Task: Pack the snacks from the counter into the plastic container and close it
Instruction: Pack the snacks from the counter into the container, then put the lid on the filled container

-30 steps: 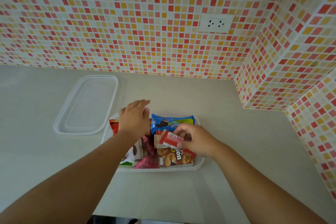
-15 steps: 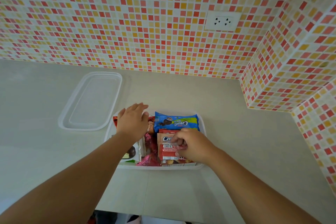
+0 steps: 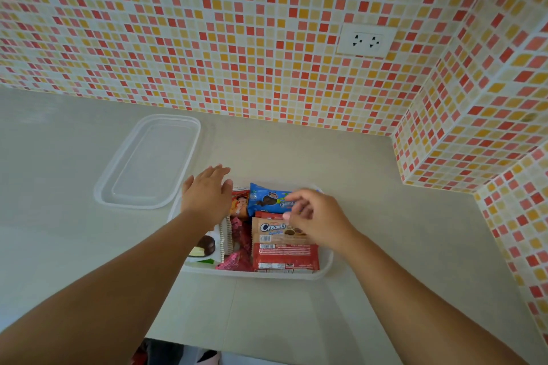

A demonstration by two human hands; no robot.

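Container (image 3: 324, 268) packed; left hand (image 3: 206, 195) flat, right hand (image 3: 318, 221) loosely curled, both empty.

Head view: a clear plastic container (image 3: 324, 271) sat on the pale surface (image 3: 385, 216), filled with snack packets. A red packet (image 3: 286, 256) lay at its near right, a brown Cream-O packet (image 3: 271, 230) just behind it, and a blue packet (image 3: 267, 198) at the far side. The left hand (image 3: 206, 195) lay flat, fingers straight, over the container's far left corner. The right hand (image 3: 317, 219) hovered above the packets with fingers loosely bent, holding nothing. The transparent lid (image 3: 148, 161) lay apart on the surface, to the left. A white socket (image 3: 366, 40) was set in the mosaic-tiled wall (image 3: 207, 38).
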